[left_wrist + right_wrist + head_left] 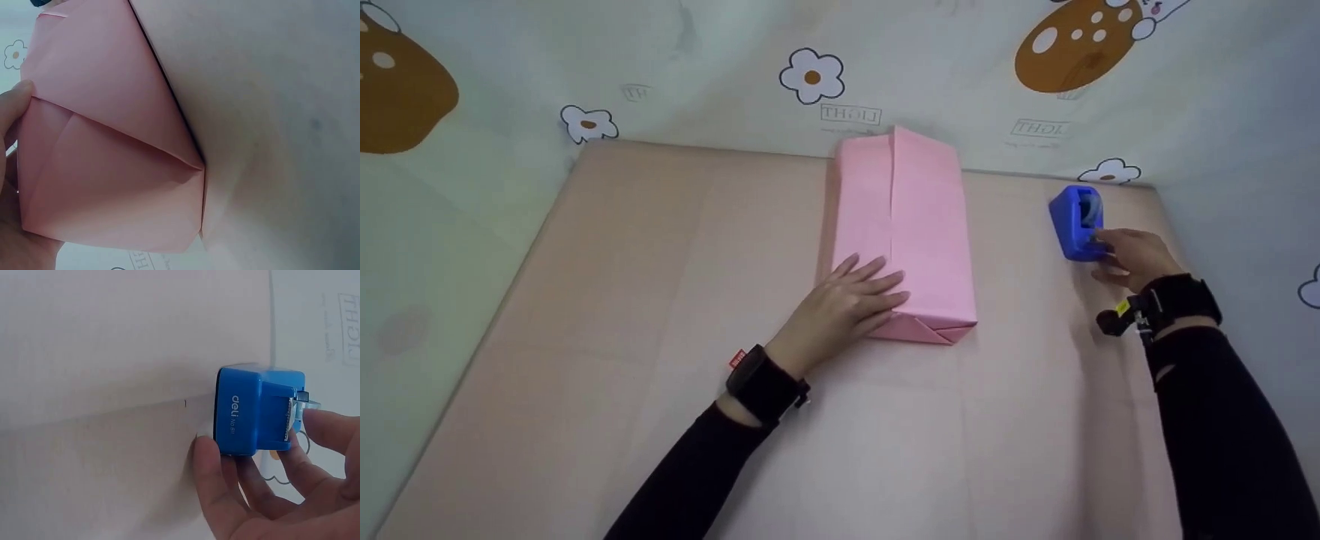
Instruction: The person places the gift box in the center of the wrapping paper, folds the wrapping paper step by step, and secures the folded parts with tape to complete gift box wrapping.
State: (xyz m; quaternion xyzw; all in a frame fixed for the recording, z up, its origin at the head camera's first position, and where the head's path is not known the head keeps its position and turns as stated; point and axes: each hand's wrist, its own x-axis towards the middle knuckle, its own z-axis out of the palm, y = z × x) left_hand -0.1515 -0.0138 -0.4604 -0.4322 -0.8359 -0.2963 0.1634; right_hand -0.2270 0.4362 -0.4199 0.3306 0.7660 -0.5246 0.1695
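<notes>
Protruding from blue dispenser (256, 410), tape (307, 405) is pinched by right hand (1138, 257); left hand (840, 309) is spread across pink package (922, 232).

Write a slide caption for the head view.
Left grip rests on a pink package; right grip touches a blue tape dispenser.

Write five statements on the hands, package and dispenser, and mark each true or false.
1. The left hand rests on the pink package. True.
2. The right hand is at the dispenser. True.
3. In the head view, the dispenser is left of the package. False: it is to the right.
4. The dispenser has "deli" printed on it. True.
5. The package touches the dispenser. False: bare table shows between them.
</notes>
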